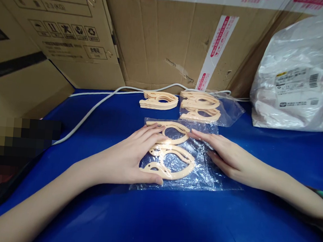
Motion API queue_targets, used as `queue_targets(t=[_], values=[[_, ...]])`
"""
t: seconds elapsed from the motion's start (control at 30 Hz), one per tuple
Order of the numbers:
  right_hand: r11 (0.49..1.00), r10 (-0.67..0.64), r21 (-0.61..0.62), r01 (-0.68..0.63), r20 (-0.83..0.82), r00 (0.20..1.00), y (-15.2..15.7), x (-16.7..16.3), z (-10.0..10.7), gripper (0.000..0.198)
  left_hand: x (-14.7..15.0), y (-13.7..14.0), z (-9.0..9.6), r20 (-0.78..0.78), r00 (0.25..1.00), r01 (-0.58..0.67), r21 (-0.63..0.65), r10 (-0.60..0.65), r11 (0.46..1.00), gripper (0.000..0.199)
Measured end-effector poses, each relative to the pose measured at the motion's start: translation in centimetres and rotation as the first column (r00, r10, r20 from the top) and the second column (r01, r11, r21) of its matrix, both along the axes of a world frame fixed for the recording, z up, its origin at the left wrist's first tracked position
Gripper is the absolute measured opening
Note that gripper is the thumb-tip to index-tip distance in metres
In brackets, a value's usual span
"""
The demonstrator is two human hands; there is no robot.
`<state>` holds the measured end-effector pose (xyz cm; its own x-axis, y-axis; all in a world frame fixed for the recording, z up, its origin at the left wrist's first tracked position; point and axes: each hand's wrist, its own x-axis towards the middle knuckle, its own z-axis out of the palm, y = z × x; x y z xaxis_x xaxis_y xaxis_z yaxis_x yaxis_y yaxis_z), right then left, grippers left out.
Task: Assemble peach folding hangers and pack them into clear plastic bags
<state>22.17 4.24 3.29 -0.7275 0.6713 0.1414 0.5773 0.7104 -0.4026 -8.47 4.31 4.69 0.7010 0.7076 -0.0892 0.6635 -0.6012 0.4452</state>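
The clear plastic bag point(207, 173) lies flat at the middle of the blue work surface point(142, 220), directly between your two hands. Inside it, two groups of beige folding hangers point(187, 167) lie one nearer and one farther, their curved loops toward the right.

Your left hand point(139, 149) rests over the left part of the bag and covers the left ends of the hangers. Its fingers are extended toward the far hangers; its thumb is spread well apart from them, along the near edge of the near hangers. Your right hand point(227, 152) is at the right of the bag, fingers extended left, with the fingertips at the right end of the far hangers. Its thumb is apart from the fingers, above the film.

Beyond the bag, note a loose hanger stack point(165, 106) and, just to its right, a second clear bag point(232, 111) containing further hangers. A white cable point(87, 119) runs behind them and curves near along the left. A white plastic parcel point(293, 109) stands at far right. Cardboard cartons point(156, 42) border the far and left sides.
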Motion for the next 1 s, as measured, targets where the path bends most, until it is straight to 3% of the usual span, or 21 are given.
queue_targets(t=[0.2,0.33,0.47,0.6,0.73,0.83,1.0], values=[[1.000,-0.013,0.021,0.013,0.001,1.000,0.0,0.1,0.0,0.074,0.0,0.1,-0.1,-0.009,1.000,0.000,0.000,0.000,1.000,0.092],[0.985,-0.163,0.055,0.166,-0.049,0.985,0.4,0.6,1.1,0.066,0.0,0.0,-0.1,-0.047,0.999,-0.012,-0.010,0.011,1.000,0.093],[0.937,-0.278,0.193,0.291,-0.092,0.956,1.6,0.8,4.0,0.050,0.1,0.0,0.0,-0.058,0.998,-0.012,-0.012,0.012,1.000,0.093],[0.903,-0.238,0.380,0.199,0.059,0.969,4.1,-0.7,8.0,0.044,0.1,0.0,0.0,-0.043,0.999,-0.002,-0.001,0.002,1.000,0.092],[0.900,-0.191,0.425,0.096,0.186,0.964,8.0,-3.5,10.3,0.051,0.1,-0.1,0.0,-0.004,1.000,0.017,0.031,-0.017,0.999,0.088],[0.918,-0.131,0.394,0.042,0.204,0.970,11.8,-5.4,9.8,0.060,0.0,-0.1,0.0,-0.014,1.000,0.024,0.043,-0.024,0.999,0.090],[0.948,-0.114,0.318,0.021,0.278,0.954,16.8,-7.5,7.3,0.086,0.0,-0.1,-0.2,-0.040,0.999,0.018,0.046,-0.016,0.999,0.093]])
